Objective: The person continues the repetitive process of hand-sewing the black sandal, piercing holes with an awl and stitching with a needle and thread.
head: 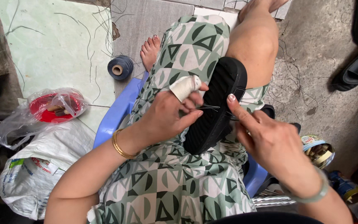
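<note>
The black shoe sole [216, 108] lies tread-up across the person's lap, on the green patterned fabric [175, 182] over the thighs, its far end reaching the bare knee.

The left hand [168, 118] sits at the sole's left edge, fingers curled together and pinching a thin needle [209, 107] that points across the tread; the thumb wears a white wrapped bandage [185, 88], and a gold bangle [121, 145] circles the wrist. The right hand [266, 139] comes in from the right edge with its forefinger stretched out, tip pressed onto the tread just beside the needle, the other fingers folded underneath and mostly hidden.

To do this stitch well, I judge the sole should stay braced against the thigh, the forefinger steadying close to the needle's entry but clear of its tip, and the push should come from the padded thumb side.

Below the right wrist an open tin [318, 150] sits on the ground. Left of the blue plastic stool [117, 114] lie a white sack [38, 166] and a red lid in a clear bag [52, 108]. Farther off, a dark thread spool [120, 67] stands near the bare foot [151, 50].
</note>
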